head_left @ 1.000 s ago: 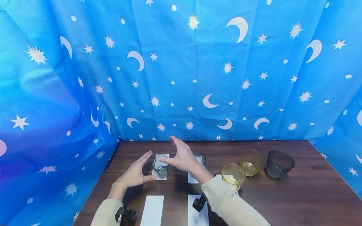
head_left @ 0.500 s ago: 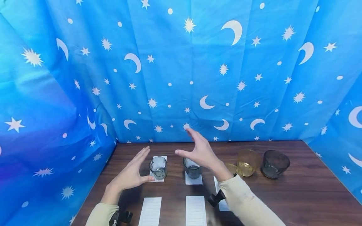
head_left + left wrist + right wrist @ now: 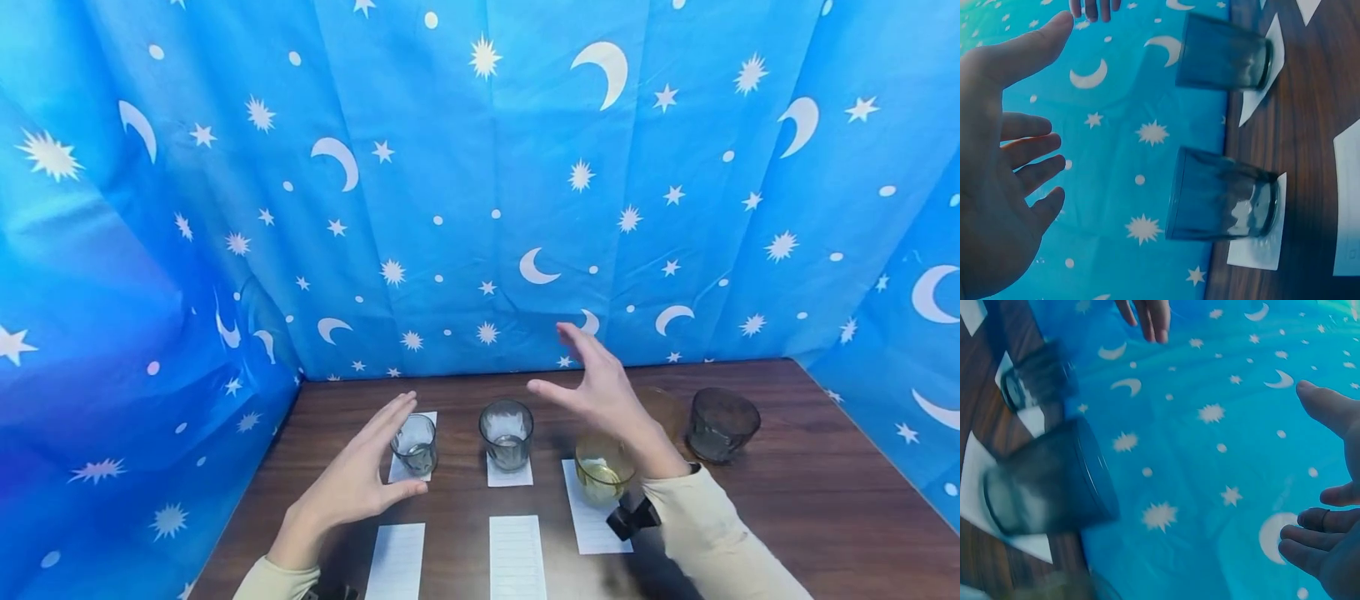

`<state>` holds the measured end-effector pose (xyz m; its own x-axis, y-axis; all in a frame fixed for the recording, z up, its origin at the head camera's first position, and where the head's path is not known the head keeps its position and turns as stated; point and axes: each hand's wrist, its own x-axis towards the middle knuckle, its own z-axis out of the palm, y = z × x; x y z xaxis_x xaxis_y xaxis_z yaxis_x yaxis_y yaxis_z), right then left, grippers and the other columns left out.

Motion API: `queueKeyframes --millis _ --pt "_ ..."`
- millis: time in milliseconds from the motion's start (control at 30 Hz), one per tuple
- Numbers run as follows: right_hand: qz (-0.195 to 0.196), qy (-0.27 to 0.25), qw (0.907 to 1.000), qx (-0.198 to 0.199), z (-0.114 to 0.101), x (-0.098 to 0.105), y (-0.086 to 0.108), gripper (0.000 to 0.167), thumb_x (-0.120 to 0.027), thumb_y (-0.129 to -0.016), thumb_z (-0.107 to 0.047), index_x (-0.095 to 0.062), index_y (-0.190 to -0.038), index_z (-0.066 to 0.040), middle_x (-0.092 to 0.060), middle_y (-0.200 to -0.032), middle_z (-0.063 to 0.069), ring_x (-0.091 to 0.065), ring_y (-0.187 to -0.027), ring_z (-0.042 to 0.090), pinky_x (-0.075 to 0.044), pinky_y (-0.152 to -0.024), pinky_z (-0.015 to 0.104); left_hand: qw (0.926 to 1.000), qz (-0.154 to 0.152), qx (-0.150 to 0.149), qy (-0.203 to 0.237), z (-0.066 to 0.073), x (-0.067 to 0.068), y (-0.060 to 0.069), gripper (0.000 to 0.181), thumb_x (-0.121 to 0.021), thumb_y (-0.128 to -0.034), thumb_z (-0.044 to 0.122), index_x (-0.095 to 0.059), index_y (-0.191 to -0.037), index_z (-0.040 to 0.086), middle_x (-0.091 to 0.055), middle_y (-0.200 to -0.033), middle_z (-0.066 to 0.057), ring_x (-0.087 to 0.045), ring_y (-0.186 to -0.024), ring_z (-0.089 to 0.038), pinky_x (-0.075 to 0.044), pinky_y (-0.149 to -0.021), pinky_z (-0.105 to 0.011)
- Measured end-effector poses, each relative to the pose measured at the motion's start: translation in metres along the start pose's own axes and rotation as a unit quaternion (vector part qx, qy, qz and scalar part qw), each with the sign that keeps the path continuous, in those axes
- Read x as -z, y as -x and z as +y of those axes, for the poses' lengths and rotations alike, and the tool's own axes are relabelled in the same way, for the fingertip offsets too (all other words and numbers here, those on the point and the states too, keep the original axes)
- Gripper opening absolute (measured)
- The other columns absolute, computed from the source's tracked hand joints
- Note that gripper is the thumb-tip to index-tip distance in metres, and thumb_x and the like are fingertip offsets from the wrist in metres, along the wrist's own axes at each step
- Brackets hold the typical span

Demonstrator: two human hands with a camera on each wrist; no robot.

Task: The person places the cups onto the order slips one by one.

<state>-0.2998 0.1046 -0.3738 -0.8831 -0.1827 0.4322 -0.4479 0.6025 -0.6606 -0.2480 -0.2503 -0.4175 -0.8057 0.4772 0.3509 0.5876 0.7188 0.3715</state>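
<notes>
My left hand, fingers extended and thumb spread, hovers beside a small grey glass at the left, overlapping its rim in the head view. That hand holds nothing. Another grey glass stands upright in the middle. My right hand, also spread and holding nothing, is raised to the right of it, above a yellow glass. The right forearm and hand partly cover an amber glass. In the right wrist view the middle grey glass is blurred, with my right hand apart from it.
A dark glass stands at the right of the wooden table. The grey glasses and the yellow one sit on white paper slips. Two more slips, one left and one centre paper slip, lie in front. A blue star-patterned curtain encloses the table.
My right hand has moved rightward from near the left glass, past the middle one, to above the yellow glass. The left hand stays near the left glass. The glasses have not visibly moved.
</notes>
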Motion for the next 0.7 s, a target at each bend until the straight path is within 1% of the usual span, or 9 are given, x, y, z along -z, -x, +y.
queueKeyframes --millis 100,200,267,367,567,700 --pt "0.013 0.015 0.9997 -0.01 0.008 0.013 0.004 0.095 -0.078 -0.077 -0.052 -0.034 -0.151 -0.013 -0.046 -0.148 0.014 -0.047 -0.133 0.034 -0.042 -0.107 0.053 0.9998 -0.018 -0.002 0.009 0.005 -0.003 0.0 0.104 -0.071 -0.0749 0.066 -0.02 -0.156 0.026 -0.023 -0.162 0.001 -0.024 -0.148 -0.023 -0.035 -0.111 -0.054" --pt "0.028 0.026 0.9992 -0.009 0.016 0.023 0.009 0.094 -0.079 -0.077 -0.05 -0.034 -0.151 -0.014 -0.047 -0.147 0.014 -0.048 -0.133 0.033 -0.042 -0.106 0.053 0.9985 -0.042 0.013 0.033 0.011 -0.006 0.001 0.103 -0.069 -0.0742 0.068 -0.019 -0.156 0.031 -0.021 -0.162 0.004 -0.023 -0.149 -0.022 -0.034 -0.112 -0.055" --pt "0.042 0.031 0.9986 -0.002 0.022 0.029 0.012 0.092 -0.08 -0.077 -0.046 -0.036 -0.15 -0.013 -0.049 -0.144 0.015 -0.049 -0.131 0.033 -0.044 -0.105 0.052 0.9968 -0.061 0.025 0.046 0.015 -0.007 0.001 0.103 -0.069 -0.0736 0.07 -0.018 -0.156 0.034 -0.02 -0.162 0.007 -0.022 -0.149 -0.02 -0.034 -0.113 -0.054" --pt "0.058 0.04 0.9975 0.004 0.029 0.038 0.017 0.088 -0.081 -0.077 -0.043 -0.039 -0.147 -0.009 -0.052 -0.141 0.017 -0.051 -0.128 0.036 -0.046 -0.101 0.054 0.9952 -0.078 0.028 0.05 0.021 -0.011 0.002 0.102 -0.067 -0.0737 0.072 -0.017 -0.155 0.035 -0.019 -0.162 0.009 -0.023 -0.148 -0.018 -0.034 -0.113 -0.052" --pt "0.069 0.052 0.9961 -0.015 0.041 0.057 0.027 0.088 -0.08 -0.079 -0.043 -0.038 -0.148 -0.008 -0.05 -0.141 0.021 -0.051 -0.126 0.041 -0.044 -0.099 0.059 0.9953 -0.092 -0.009 0.029 0.031 -0.021 0.002 0.103 -0.064 -0.075 0.072 -0.017 -0.157 0.03 -0.015 -0.163 0.012 -0.022 -0.148 -0.016 -0.034 -0.114 -0.046" --pt "0.084 0.067 0.994 -0.021 0.05 0.069 0.032 0.089 -0.081 -0.078 -0.04 -0.038 -0.148 -0.007 -0.05 -0.14 0.023 -0.051 -0.125 0.042 -0.044 -0.098 0.06 0.9941 -0.104 -0.022 0.022 0.035 -0.028 0.003 0.103 -0.063 -0.076 0.072 -0.018 -0.157 0.027 -0.014 -0.163 0.013 -0.022 -0.149 -0.015 -0.034 -0.114 -0.046"
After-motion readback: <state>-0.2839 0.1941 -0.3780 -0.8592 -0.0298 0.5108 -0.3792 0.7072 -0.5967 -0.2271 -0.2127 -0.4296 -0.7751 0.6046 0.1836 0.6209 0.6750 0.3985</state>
